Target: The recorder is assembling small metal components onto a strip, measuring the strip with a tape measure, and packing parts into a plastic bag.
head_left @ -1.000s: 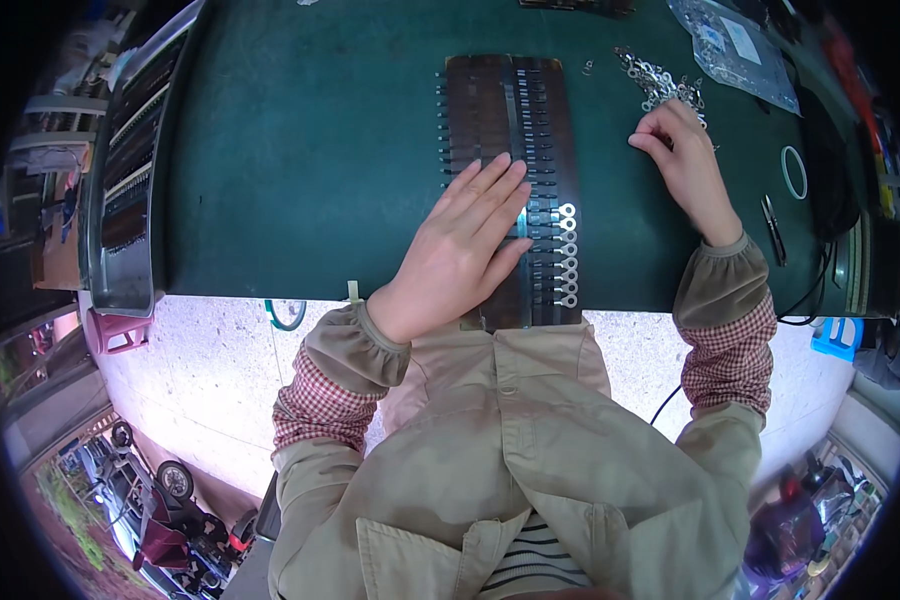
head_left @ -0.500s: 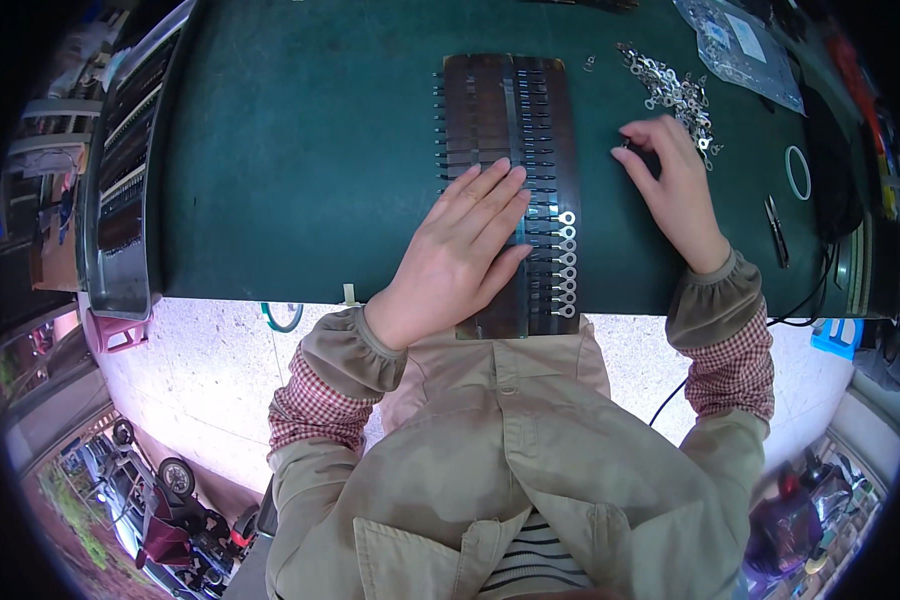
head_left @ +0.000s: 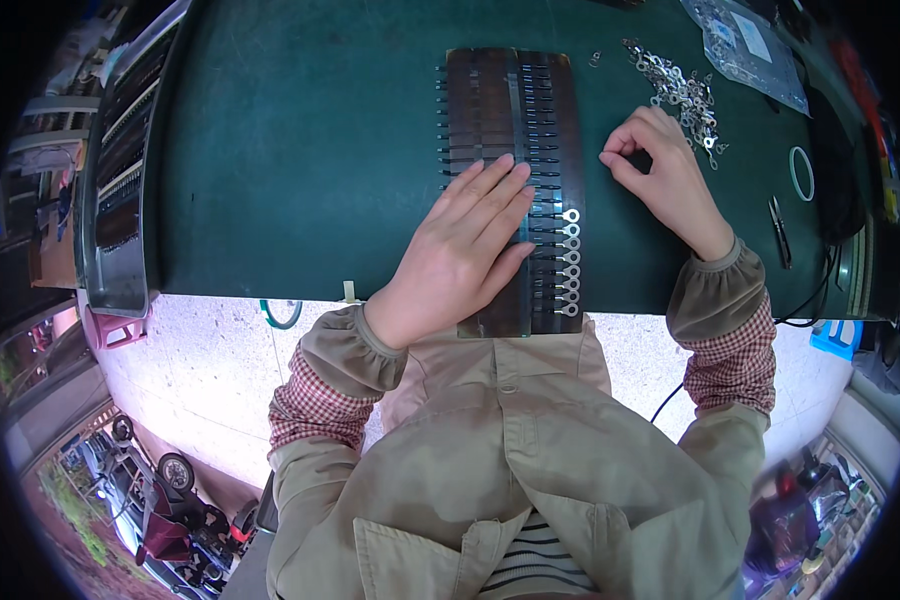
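A dark brown board [head_left: 482,100] lies lengthwise before me, its near end at the table edge. A row of thin dark parts [head_left: 538,110] with wire ends runs across it. Several silver ring terminals [head_left: 571,258] line the near part of the board's right side, at the ends of those parts. Flat across the middle of the board rests my left hand [head_left: 460,245], fingers stretched out. My right hand [head_left: 662,170] hovers right of the board with thumb and forefinger pinched together; anything between the fingertips is too small to make out. Beyond it is a loose pile of ring terminals [head_left: 685,95].
A clear plastic bag [head_left: 750,50] lies at the far right of the green table [head_left: 290,150]. Nearer are a pale green ring [head_left: 801,174] and small dark-handled snips [head_left: 779,232]. At the left edge stands a metal tray [head_left: 122,275] holding dark loaded boards.
My right thumb and forefinger have come together into a pinch, and that hand has shifted slightly left toward the board. My left hand stays in place on the board.
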Demonstrator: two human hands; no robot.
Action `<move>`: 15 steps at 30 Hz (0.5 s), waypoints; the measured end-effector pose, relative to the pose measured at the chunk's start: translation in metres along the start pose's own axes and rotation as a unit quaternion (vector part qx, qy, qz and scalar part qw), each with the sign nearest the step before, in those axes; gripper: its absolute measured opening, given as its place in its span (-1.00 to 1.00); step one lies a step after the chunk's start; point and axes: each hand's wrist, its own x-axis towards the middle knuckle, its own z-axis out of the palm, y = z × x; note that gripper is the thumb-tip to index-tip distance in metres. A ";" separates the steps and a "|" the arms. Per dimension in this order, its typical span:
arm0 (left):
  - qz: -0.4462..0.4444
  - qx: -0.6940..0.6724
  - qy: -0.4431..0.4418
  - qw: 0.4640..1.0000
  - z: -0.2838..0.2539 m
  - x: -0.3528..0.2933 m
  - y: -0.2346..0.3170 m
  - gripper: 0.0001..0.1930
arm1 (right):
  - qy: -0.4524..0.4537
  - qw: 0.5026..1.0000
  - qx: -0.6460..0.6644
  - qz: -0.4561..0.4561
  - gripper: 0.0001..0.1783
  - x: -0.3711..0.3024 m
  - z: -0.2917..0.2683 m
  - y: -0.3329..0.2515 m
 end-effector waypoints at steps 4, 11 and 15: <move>0.001 -0.003 0.001 1.000 0.001 0.000 0.001 -0.51 | -0.046 0.993 0.091 -0.056 -0.87 0.001 0.001 -0.014; 0.006 -0.001 0.005 1.000 0.003 0.000 0.000 -0.55 | -0.097 0.982 0.106 -0.122 -0.87 0.001 0.010 -0.025; 0.008 -0.002 0.010 1.000 0.002 0.001 0.001 -0.55 | -0.086 0.984 0.113 -0.108 -0.87 -0.001 0.013 -0.028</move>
